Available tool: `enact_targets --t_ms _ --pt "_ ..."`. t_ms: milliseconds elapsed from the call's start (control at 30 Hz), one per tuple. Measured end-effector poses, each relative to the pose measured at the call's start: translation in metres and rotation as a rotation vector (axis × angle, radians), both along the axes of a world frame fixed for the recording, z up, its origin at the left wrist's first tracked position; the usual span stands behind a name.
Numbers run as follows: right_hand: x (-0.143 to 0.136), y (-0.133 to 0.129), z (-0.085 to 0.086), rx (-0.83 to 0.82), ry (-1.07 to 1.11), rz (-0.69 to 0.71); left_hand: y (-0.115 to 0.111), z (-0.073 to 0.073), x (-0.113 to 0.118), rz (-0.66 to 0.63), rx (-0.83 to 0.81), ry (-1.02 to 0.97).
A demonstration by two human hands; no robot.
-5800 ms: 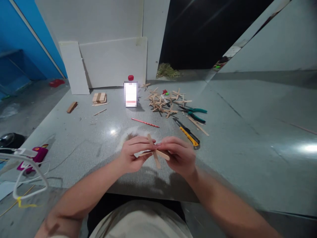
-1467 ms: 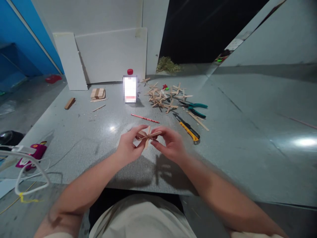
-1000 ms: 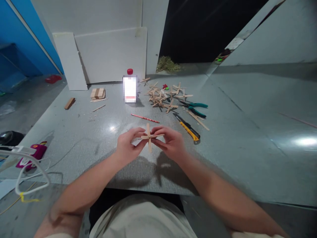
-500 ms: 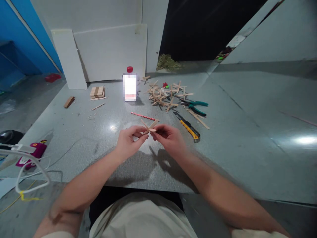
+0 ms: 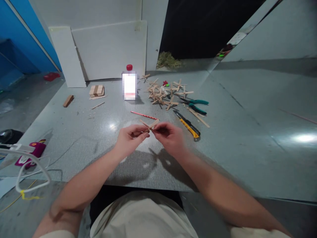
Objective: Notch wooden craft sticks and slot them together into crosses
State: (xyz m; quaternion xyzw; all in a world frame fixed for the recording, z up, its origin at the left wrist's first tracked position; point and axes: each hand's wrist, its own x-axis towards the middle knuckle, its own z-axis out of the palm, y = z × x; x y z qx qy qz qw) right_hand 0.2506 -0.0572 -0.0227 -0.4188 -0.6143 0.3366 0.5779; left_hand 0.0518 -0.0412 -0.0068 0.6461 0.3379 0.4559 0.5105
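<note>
Between my two hands, above the table, is a small star-like piece of crossed wooden craft sticks [image 5: 154, 123]. My left hand [image 5: 131, 138] pinches it from the left with thumb and fingers. From the right, my right hand [image 5: 168, 136] closes on it, its fingertips close to the left ones. The middle of the piece is partly hidden by fingers. Just beyond it lies a red patterned pencil [image 5: 144, 115]. Farther back is a pile of similar crossed-stick pieces [image 5: 158, 94].
Right of the pile lie pliers with teal handles [image 5: 198, 105], loose sticks [image 5: 199, 118] and a yellow utility knife [image 5: 189, 127]. A red-capped bottle [image 5: 129, 85] stands at the back. Leftward are a bundle of craft sticks [image 5: 97, 90], a wooden block [image 5: 68, 100] and a purple device [image 5: 33, 153] with cables.
The crossed-stick piece has turned slightly between my fingers, and my right fingers cover more of its right side. The objects on the table have stayed put.
</note>
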Motion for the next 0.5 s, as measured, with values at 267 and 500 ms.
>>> enact_targets --t_ms 267,500 --pt "0.001 -0.008 0.006 0.115 -0.082 -0.094 -0.005 0.007 -0.002 -0.005 0.014 0.025" --pt "0.0 -0.013 0.018 0.204 -0.147 -0.132 -0.001 0.002 0.0 0.011 0.036 -0.004"
